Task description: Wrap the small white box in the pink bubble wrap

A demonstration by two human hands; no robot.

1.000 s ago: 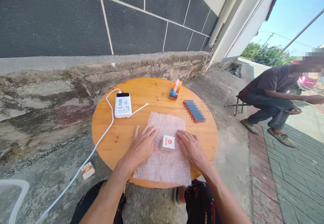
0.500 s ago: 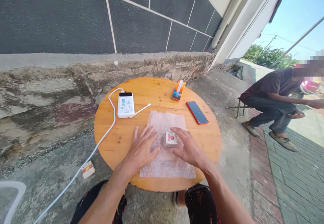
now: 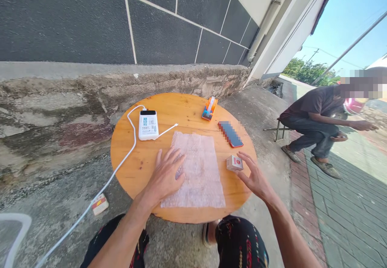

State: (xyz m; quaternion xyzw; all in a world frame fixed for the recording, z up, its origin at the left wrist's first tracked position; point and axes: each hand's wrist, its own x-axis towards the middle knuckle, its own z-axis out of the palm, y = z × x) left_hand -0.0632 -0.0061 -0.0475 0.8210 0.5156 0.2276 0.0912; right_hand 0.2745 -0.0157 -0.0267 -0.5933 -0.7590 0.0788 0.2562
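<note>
Beside a dark block-patterned wall (image 3: 157,21) stands our one round wooden counter (image 3: 130,167), bearing one power bank (image 3: 148,126), one tape dispenser (image 3: 209,108) and one phone (image 3: 232,137). Our left grip (image 3: 167,171), spread wide and empty, lies over one bubble-wrap sheet's (image 3: 201,179) left edge; our right grip (image 3: 252,175) surrounds one small box (image 3: 235,163) right of it, whether clasping we cannot tell

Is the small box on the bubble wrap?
No, the small box is right of the bubble wrap, with bare wooden tabletop between them.
</note>
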